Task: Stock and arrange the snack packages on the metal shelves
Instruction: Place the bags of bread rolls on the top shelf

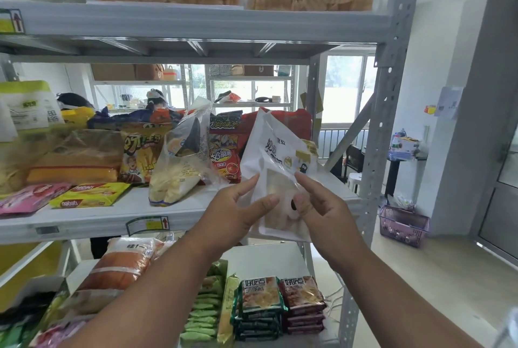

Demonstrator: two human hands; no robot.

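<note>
Metal shelves point(179, 218) behind, white snack bag point(276, 168) pinched between left hand point(238, 207) and right hand point(322, 202) fingers

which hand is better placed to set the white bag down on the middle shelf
Right, probably. The right hand has its grip on the white bag at its right side, nearest the bare shelf spot by the post. The left hand holds the side facing the clear bag.

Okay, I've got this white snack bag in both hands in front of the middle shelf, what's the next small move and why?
Probably set the white bag upright on the bare right end of the middle shelf, beside the red packs. The left hand and right hand hold its lower half off the shelf, tilted, and that corner looks free.
</note>
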